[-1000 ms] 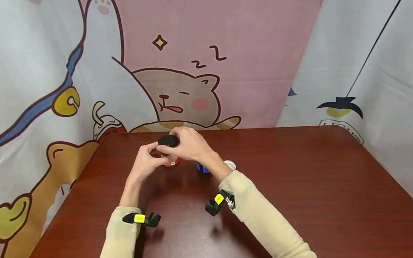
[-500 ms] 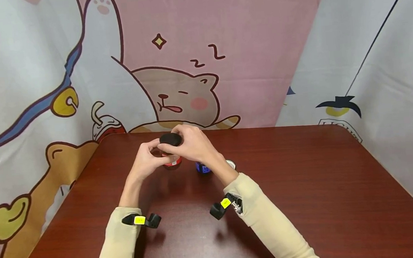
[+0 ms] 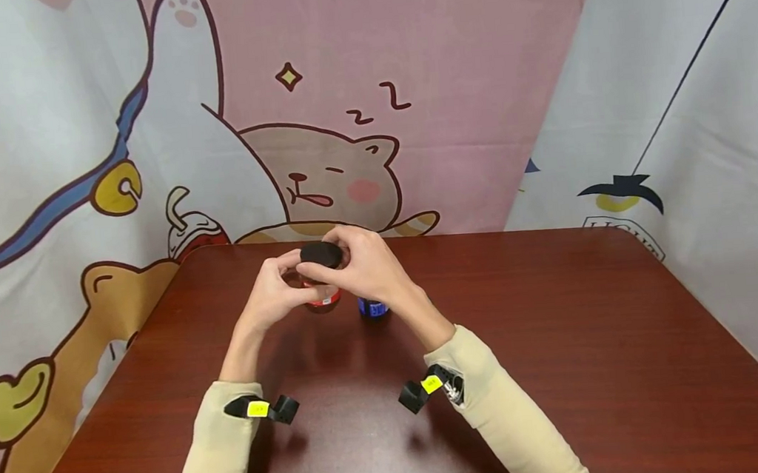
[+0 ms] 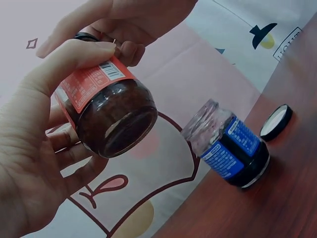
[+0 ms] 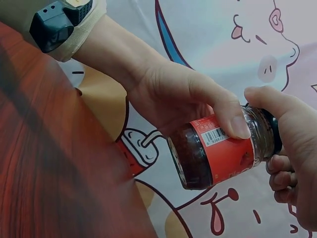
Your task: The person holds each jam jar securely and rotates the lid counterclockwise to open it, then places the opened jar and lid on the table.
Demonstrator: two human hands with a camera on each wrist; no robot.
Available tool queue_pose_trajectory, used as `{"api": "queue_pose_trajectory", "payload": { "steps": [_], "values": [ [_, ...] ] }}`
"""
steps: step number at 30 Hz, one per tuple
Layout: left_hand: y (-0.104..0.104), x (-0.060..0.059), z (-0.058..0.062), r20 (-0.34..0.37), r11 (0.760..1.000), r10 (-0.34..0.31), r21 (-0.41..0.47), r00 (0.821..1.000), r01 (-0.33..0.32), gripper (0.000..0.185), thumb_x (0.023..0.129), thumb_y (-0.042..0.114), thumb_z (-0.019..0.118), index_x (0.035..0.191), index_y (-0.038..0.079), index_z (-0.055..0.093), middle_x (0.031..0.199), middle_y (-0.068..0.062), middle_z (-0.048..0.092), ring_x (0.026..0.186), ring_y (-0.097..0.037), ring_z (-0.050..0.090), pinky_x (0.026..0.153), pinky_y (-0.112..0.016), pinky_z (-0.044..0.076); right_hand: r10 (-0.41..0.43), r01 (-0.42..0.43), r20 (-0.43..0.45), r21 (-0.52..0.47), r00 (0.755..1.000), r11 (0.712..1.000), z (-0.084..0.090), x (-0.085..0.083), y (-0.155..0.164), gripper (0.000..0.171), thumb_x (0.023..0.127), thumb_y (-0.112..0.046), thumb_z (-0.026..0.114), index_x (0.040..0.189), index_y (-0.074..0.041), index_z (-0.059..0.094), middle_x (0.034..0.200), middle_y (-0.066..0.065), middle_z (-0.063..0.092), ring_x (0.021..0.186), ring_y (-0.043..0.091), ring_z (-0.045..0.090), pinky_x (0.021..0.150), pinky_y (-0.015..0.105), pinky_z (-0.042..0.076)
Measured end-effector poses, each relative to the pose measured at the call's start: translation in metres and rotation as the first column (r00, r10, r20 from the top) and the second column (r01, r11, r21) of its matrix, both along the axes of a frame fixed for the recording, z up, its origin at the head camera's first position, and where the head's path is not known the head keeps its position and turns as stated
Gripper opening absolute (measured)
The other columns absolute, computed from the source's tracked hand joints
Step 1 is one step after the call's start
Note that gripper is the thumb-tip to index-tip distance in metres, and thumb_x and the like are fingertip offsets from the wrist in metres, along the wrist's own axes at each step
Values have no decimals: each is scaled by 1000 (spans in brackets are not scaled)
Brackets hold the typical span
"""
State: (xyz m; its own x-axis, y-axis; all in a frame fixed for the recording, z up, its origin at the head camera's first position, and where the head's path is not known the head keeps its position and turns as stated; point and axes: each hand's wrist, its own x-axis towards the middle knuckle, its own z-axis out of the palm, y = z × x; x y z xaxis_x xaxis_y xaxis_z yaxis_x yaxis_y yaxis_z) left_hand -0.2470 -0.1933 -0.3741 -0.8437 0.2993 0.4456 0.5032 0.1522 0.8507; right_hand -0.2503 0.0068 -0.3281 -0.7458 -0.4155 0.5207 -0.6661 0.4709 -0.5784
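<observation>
In the head view my left hand [image 3: 271,295] grips the body of a glass jar with a red label [image 3: 323,298]. Dark brown contents fill the lower part of this jar [image 4: 119,119] in the left wrist view. My right hand [image 3: 375,268] holds the jar's black lid [image 3: 322,254] at the top, fingers and thumb round its rim. The lid sits on the jar's mouth in the right wrist view, where the right fingers [image 5: 283,181] partly cover it. The jar is held tilted, above the table.
An uncapped glass jar with a blue label [image 4: 230,148] stands on the dark red-brown table [image 3: 561,341]. Next to it lies a black-rimmed lid [image 4: 277,122], its white inside showing. A printed cartoon cloth [image 3: 461,96] hangs behind the table.
Both hands and the red-labelled jar have shifted slightly right. My right wrist has swung right and nearer. The loose lid on the table has become hidden behind the right arm in the head view.
</observation>
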Motion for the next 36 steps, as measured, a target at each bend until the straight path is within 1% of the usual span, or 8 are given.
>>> {"api": "queue_pose_trajectory", "payload": {
  "steps": [7, 11, 19, 22, 27, 30, 33, 36],
  "values": [
    [8, 3, 3, -4, 999, -29, -33, 1000, 29, 36, 75, -1, 85, 109, 2, 74, 100, -7, 66, 85, -21, 65, 73, -29, 55, 1, -1, -7, -29, 1000, 1000, -1, 6, 9, 37, 83, -45, 80, 101, -15, 70, 82, -6, 61, 71, 12, 53, 61, 28, 44],
    [13, 6, 8, -24, 997, -16, -74, 1000, 14, 33, 74, -2, 85, 105, 3, 75, 96, -6, 66, 85, -20, 61, 74, -29, 52, -3, 1, -31, -40, 1000, 999, -1, 9, 14, 36, 82, -44, 81, 100, -15, 70, 76, -5, 57, 68, 11, 50, 59, 28, 42],
    [28, 32, 38, -62, 994, -46, -102, 997, 39, 30, 74, -1, 85, 101, -3, 74, 91, -6, 65, 84, -16, 57, 73, -30, 49, 0, -3, -56, -46, 998, 999, -1, 15, 24, 39, 81, -44, 82, 102, -13, 70, 78, -5, 58, 68, 11, 51, 59, 28, 44],
    [31, 33, 39, -86, 994, -60, -101, 994, 52, 31, 74, 0, 86, 103, -2, 74, 92, -6, 66, 84, -16, 57, 73, -30, 48, -2, -1, -65, -50, 998, 999, 0, 18, 27, 39, 82, -44, 82, 102, -13, 69, 79, -5, 59, 69, 11, 51, 59, 29, 44],
    [33, 20, 23, -99, 993, -51, -113, 994, 39, 34, 72, 0, 88, 103, 3, 76, 92, -5, 67, 87, -18, 58, 77, -32, 48, -11, 8, -65, -58, 998, 998, 1, 21, 33, 39, 82, -44, 82, 102, -12, 69, 79, -5, 59, 69, 13, 51, 60, 29, 43],
    [35, 13, 14, -90, 992, -57, -115, 994, 47, 36, 72, 2, 89, 105, 7, 76, 94, -4, 67, 85, -19, 58, 72, -33, 49, -18, 14, -64, -62, 998, 998, 1, 23, 37, 39, 82, -43, 82, 102, -11, 70, 78, -4, 57, 69, 14, 51, 60, 29, 42],
    [38, 12, 13, -94, 992, -70, -109, 993, 59, 35, 72, 5, 90, 104, 9, 76, 94, -3, 67, 82, -18, 58, 67, -30, 48, -24, 19, -70, -61, 997, 998, 1, 25, 41, 38, 82, -42, 82, 101, -11, 70, 79, -3, 58, 69, 14, 51, 60, 30, 42],
    [44, 20, 21, -92, 992, -72, -114, 993, 62, 32, 71, 1, 89, 100, 5, 75, 91, -5, 65, 78, -17, 58, 65, -30, 48, -22, 17, -82, -62, 996, 998, 1, 26, 44, 37, 82, -40, 82, 101, -10, 70, 81, -4, 60, 69, 12, 51, 61, 29, 44]
  ]
}}
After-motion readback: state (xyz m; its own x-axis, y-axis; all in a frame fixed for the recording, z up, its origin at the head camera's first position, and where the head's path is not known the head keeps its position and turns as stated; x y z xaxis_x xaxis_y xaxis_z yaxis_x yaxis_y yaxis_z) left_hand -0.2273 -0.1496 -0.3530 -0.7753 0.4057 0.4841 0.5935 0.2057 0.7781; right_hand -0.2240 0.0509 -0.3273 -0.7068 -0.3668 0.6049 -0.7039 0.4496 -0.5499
